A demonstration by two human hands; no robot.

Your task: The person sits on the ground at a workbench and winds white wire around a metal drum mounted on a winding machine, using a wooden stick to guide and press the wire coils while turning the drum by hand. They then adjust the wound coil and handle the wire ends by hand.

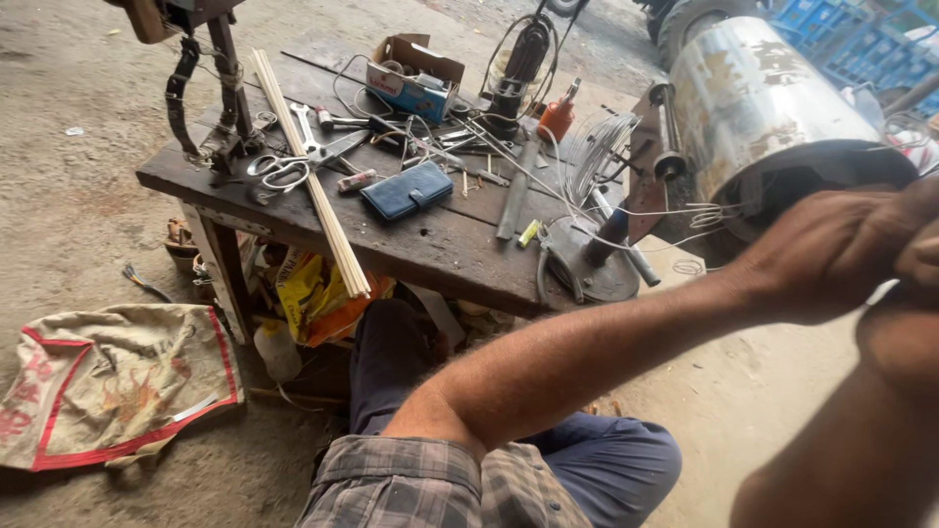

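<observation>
Presently: left hand (pixel 831 249), curled closed at three o'clock, seemingly on thin silver wire (pixel 675 213) beside large worn cylindrical metal drum (pixel 763 98); right hand (pixel 924 259) mostly cropped, grip indeterminable. Winding step judged underway; steady tension needed.

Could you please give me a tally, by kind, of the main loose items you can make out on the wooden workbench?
Scissors: 1
Blue wallet: 1
Open cardboard box: 1
Orange oil can: 1
Bundle of pale sticks: 1
Coil of thin wire: 1
Total: 6
</observation>
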